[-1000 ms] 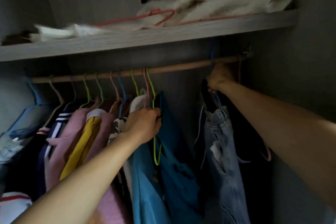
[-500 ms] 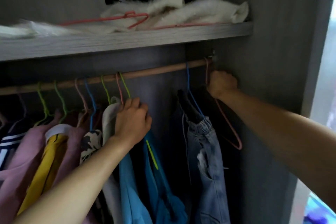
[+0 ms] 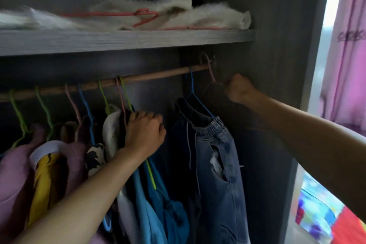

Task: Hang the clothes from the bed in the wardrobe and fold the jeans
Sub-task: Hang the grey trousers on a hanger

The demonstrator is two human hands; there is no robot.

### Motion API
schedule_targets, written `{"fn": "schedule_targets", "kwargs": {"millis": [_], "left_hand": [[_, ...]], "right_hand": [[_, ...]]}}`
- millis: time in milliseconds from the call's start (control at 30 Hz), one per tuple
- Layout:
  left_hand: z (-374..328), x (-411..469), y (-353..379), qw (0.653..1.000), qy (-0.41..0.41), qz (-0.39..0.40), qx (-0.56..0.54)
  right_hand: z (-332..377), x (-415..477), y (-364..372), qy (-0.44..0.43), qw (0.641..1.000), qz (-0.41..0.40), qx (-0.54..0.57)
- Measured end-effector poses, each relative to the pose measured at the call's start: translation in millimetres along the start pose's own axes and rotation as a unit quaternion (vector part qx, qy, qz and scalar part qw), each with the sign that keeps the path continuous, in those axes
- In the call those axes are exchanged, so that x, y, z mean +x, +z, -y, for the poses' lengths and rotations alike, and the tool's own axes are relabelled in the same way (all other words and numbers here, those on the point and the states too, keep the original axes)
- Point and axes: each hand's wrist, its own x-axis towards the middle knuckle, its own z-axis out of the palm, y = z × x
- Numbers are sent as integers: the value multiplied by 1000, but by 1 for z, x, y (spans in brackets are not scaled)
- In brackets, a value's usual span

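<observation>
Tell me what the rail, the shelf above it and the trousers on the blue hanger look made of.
Rail: likely wood, matt; warm brown, round, no shine.
Shelf: probably laminated board; grey with printed-looking grain streaks.
Trousers: denim, faded blue with worn patches and a gathered elastic waistband.

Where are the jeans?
Head view, right of centre: the jeans hang on a blue hanger from the rail, between the left hand and right hand.

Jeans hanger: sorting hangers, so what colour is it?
Blue; the jeans hanger shows best in head view.
</observation>
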Motion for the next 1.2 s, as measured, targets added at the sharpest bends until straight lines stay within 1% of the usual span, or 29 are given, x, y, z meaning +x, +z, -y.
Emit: {"fn": "schedule_targets", "kwargs": {"millis": [200, 333, 467, 533, 600, 733, 833, 933, 1000, 1100, 1200], "left_hand": [[-48, -3, -6, 992, 48, 20, -114], [-92, -19, -18, 981, 50, 31, -185], [-149, -57, -17, 969, 49, 66, -233], [-183, -77, -13, 964, 53, 90, -244], [-223, -100, -13, 956, 57, 119, -260], [-316, -157, -19, 944, 90, 177, -264], [-384, -195, -27, 927, 120, 227, -275], [-445, -217, -29, 900, 162, 273, -297], [-485, -223, -30, 884, 193, 300, -304], [-544, -225, -29, 865, 232, 327, -302], [-605, -222, -19, 846, 273, 343, -304]], "right_hand": [[-16, -74, -26, 38, 999, -6, -19], [-38, -134, -66, 24, 997, -38, -56], [-81, -197, -119, -9, 995, -75, -59], [-118, -231, -143, 3, 993, -94, -64], [-166, -265, -165, 34, 992, -108, -61], [-266, -347, -205, 141, 983, -118, -18], [-327, -417, -229, 203, 974, -96, -5], [-376, -477, -255, 244, 966, -63, -62], [-409, -508, -275, 279, 953, -65, -101], [-455, -545, -300, 333, 925, -73, -167], [-506, -571, -319, 392, 892, -80, -209]]}}
